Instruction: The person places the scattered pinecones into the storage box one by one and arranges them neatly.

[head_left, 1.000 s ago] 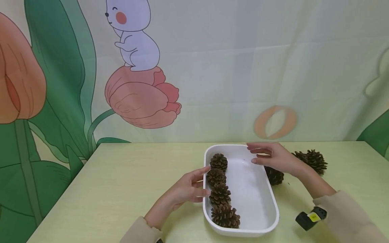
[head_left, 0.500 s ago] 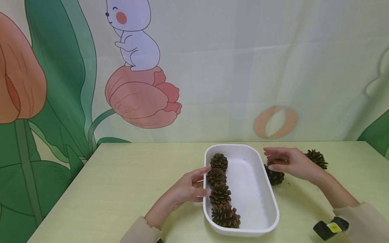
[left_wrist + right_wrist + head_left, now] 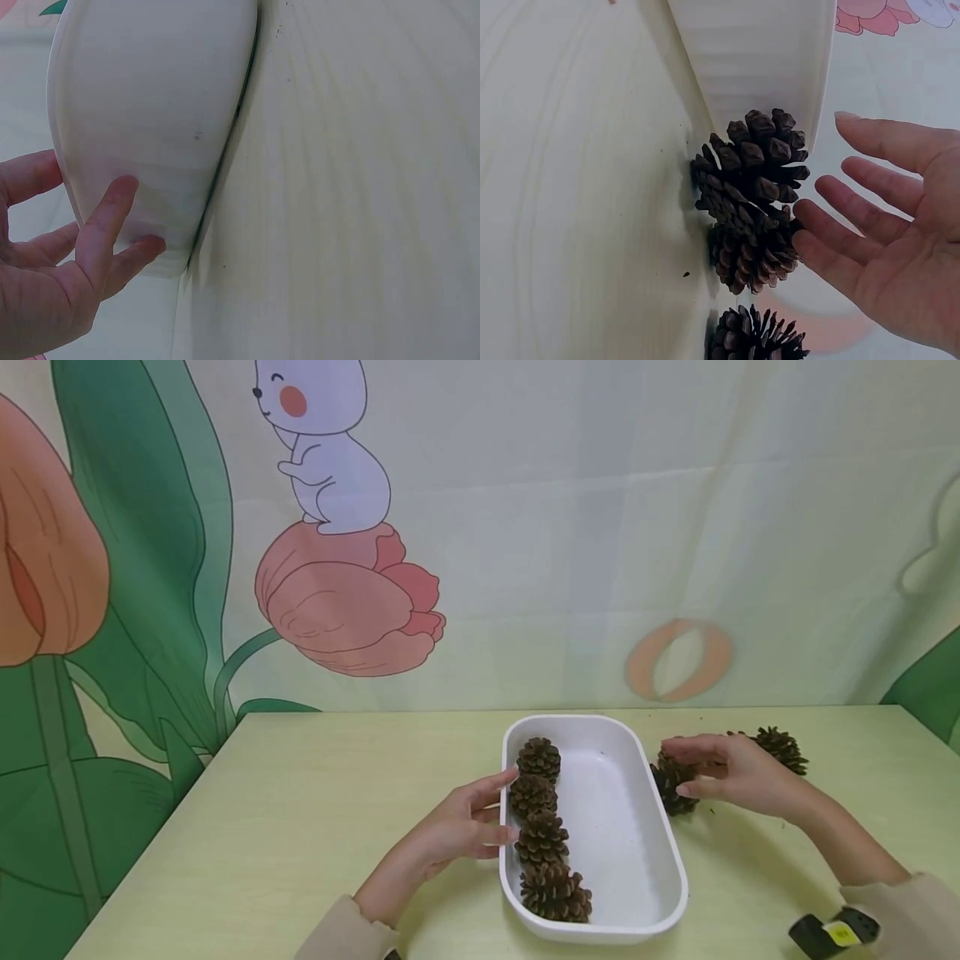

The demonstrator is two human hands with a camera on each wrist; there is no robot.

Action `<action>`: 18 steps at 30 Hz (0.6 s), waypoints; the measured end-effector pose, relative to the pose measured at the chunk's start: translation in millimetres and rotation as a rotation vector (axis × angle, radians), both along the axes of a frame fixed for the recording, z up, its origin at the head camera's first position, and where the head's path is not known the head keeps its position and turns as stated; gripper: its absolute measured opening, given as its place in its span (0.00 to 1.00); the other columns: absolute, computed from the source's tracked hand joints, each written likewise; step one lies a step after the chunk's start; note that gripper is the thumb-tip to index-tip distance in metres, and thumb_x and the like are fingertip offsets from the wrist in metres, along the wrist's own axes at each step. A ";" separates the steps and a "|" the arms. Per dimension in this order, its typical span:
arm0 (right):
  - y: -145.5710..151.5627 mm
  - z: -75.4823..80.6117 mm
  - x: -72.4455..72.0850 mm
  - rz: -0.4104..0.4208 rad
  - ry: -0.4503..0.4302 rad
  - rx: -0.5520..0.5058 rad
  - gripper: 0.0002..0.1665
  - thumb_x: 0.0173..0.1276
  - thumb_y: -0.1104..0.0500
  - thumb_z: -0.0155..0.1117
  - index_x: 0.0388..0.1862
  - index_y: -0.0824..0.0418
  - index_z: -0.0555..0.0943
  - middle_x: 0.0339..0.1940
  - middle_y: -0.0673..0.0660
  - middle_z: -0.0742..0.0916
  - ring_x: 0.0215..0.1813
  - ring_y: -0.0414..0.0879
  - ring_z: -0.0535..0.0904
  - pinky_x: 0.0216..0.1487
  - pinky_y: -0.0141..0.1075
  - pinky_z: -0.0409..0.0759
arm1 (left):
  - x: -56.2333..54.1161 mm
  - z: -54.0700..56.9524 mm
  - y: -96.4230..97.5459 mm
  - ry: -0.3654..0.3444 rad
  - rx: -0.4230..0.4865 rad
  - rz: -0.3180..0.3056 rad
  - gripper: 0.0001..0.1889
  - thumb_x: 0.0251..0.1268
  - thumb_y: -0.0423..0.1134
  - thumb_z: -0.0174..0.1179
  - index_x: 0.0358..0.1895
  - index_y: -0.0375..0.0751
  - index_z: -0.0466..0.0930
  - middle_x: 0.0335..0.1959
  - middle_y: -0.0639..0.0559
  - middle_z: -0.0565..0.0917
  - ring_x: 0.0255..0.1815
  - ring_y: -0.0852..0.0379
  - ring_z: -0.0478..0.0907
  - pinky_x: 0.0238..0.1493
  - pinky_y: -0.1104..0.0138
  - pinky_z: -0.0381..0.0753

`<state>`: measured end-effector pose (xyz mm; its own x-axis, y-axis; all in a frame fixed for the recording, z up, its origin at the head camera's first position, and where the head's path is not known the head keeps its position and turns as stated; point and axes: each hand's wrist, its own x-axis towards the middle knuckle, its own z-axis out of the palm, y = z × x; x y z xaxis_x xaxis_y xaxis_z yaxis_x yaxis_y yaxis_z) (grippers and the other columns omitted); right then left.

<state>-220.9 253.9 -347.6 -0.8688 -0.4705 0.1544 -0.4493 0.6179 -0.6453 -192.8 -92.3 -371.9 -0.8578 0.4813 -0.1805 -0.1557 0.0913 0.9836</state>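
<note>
Gripped a round-cornered white tray at nine o'clock with the left hand, thumb and index hooked over the rim, other fingers spread on the smooth outer wall, probably to stop any sliding on the pale wood-grained counter. Had four brown pine cones inside, filed from eleven to seven o'clock along the left wall, packed side by side, perhaps to save room. Held the right hand just outside at two o'clock, fingers parted and slightly bent, pinching nothing, seemingly cupped to suit the rounded bulk of a loose cone near the tray's wall; could not tell about contact. Saw another cone farther out at two o'clock. Found woody, splayed, rough scales on every one, against plain, hard-looking, plastic-like sides.
</note>
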 end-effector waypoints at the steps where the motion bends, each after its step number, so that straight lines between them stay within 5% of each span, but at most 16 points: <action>1: 0.4 -1.0 0.0 -0.002 0.006 0.014 0.33 0.55 0.57 0.69 0.57 0.72 0.72 0.53 0.67 0.79 0.49 0.54 0.78 0.46 0.40 0.79 | 0.0 -0.1 0.0 0.000 0.001 -0.001 0.38 0.54 0.22 0.58 0.70 0.42 0.54 0.66 0.32 0.61 0.58 0.39 0.69 0.46 0.51 0.78; 7: -2.1 -7.2 -0.5 -0.015 0.046 0.075 0.33 0.53 0.57 0.70 0.55 0.71 0.74 0.53 0.67 0.79 0.50 0.60 0.76 0.48 0.47 0.78 | -0.7 -1.3 -0.4 0.003 0.000 -0.005 0.38 0.55 0.23 0.58 0.70 0.42 0.55 0.65 0.32 0.62 0.57 0.39 0.70 0.45 0.51 0.78; 18: -14.6 -15.8 -1.3 -0.047 0.210 0.231 0.31 0.47 0.60 0.73 0.50 0.71 0.77 0.48 0.69 0.79 0.45 0.59 0.77 0.38 0.46 0.79 | -0.9 -1.7 -0.3 0.002 -0.003 0.003 0.38 0.54 0.22 0.58 0.70 0.42 0.55 0.65 0.33 0.62 0.57 0.40 0.70 0.45 0.52 0.79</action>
<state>-222.2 239.2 -363.4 -0.8510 -0.4738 0.2266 -0.5251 0.7607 -0.3815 -193.7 -92.6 -373.6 -0.8593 0.4785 -0.1806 -0.1543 0.0940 0.9835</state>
